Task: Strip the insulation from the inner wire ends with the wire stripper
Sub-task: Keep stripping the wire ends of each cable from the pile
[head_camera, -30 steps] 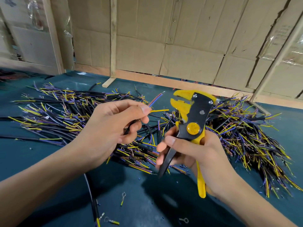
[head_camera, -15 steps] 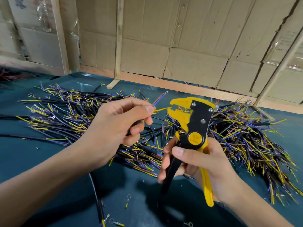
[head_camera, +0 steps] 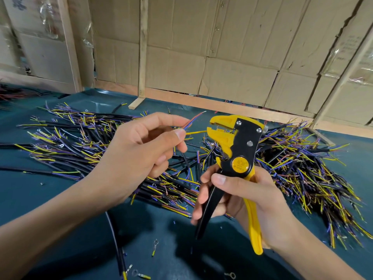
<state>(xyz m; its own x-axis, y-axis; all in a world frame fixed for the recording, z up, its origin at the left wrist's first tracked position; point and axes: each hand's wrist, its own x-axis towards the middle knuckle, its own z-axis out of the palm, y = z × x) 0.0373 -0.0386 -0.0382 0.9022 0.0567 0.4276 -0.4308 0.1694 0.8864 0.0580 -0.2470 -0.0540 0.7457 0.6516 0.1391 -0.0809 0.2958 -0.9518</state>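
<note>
- Two hands work above the table (head_camera: 60, 199): left hand (head_camera: 139, 156) pinches the yellow wire (head_camera: 196, 132), aiming it into the tool's mouth.
- Right hand (head_camera: 248, 199) clenches the wire stripper (head_camera: 236, 150), handles spread, likely ready to squeeze.

Flattened brown cardboard sheets (head_camera: 232, 47) line the wall ahead of me, braced by an upright pale wooden batten (head_camera: 143, 47) whose short foot (head_camera: 136, 102) rests on the dark teal table covering (head_camera: 60, 199). A light wooden board (head_camera: 222, 107) runs along the table's far edge. Small metal ring terminals (head_camera: 155, 243) and bits of cut insulation lie scattered on the teal surface nearest me.
</note>
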